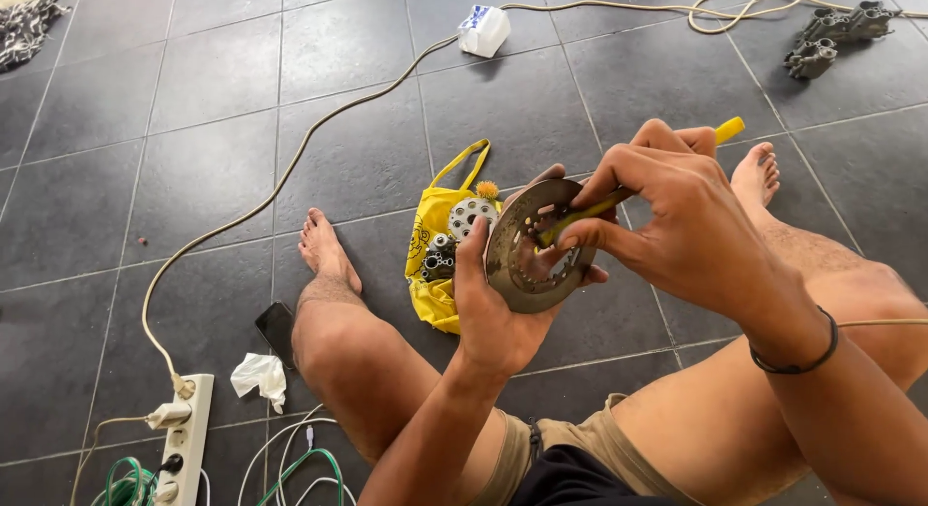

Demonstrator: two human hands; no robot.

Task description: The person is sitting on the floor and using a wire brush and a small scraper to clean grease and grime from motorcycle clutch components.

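My left hand (495,308) grips a round, rusty metal disc (512,237) with holes and slots, holding it upright above my legs. My right hand (667,211) holds a thin yellow tool (727,130) like a pen. Its tip rests against the inner face of the disc, among the cut-outs. Below the disc, on the floor between my legs, lies a yellow cloth bag (435,231) with several metal parts on it, one of them a light grey round part (471,214) with holes.
I sit on dark grey floor tiles with bare legs spread. A white power strip (184,438) with plugs and cables lies at the lower left. A dark phone (275,329) and crumpled tissue (259,375) lie by my left leg. A white box (483,29) and grey engine parts (836,34) are farther off.
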